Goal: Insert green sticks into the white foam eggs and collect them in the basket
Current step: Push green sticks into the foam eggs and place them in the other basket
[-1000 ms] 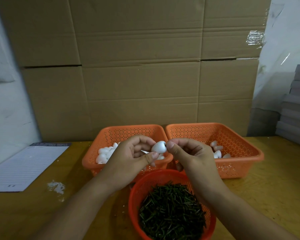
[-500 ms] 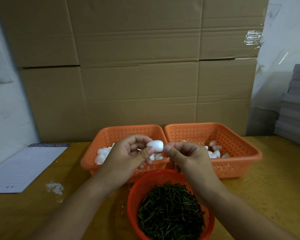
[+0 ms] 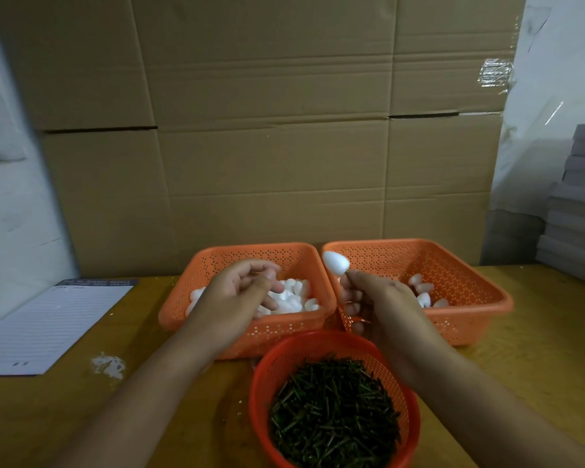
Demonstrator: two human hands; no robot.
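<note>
At frame centre, the right hand (image 3: 375, 305) is pinching a white egg (image 3: 335, 262) by its stick, above the right basket (image 3: 470, 285). The left hand (image 3: 240, 298), fingers loosely curled and holding nothing, is hovering over the left basket (image 3: 196, 275) of eggs.

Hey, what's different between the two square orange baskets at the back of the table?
The left basket holds a big pile of white foam eggs; the right basket holds only a few. The left hand hovers over the left basket; the right hand holds an egg up at the right basket's near-left corner. Both are perforated orange plastic, side by side.
</note>
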